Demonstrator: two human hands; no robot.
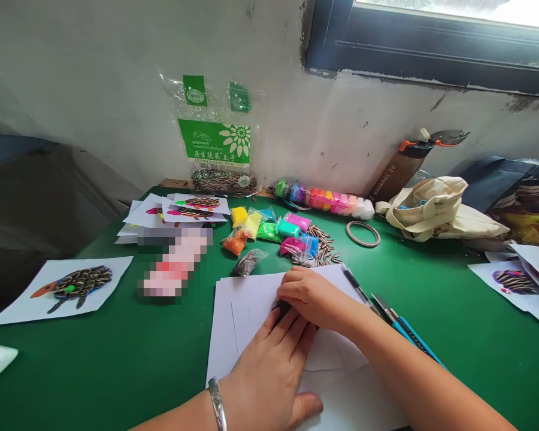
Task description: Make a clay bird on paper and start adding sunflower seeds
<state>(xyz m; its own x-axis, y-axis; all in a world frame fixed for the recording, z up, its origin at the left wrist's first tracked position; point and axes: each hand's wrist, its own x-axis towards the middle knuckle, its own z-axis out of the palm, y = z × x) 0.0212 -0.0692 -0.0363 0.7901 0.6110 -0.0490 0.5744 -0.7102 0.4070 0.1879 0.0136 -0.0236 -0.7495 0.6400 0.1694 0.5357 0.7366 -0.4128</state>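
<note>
My left hand (269, 365), with a silver bangle (217, 404) at the wrist, lies over a stack of white paper (227, 311). Its fingers stretch forward, pressed onto a small black piece (282, 310) mostly hidden beneath them. What the black piece is made of I cannot make out. Dark smudges show on the fingertips. From the right, my right hand (318, 296) curls its fingers over the far side of the same piece, touching the left fingers. Thin lines mark the top sheet.
Bagged coloured clay (269, 230), sunflower seeds (326, 245) and a tape roll (363, 234) lie beyond the paper. Pens and knives (404, 329) sit at right. Seed-decorated pictures (81, 287) lie left. A seed bag (218, 149), bottle (399, 167) and cloth bag (431, 209) stand along the wall.
</note>
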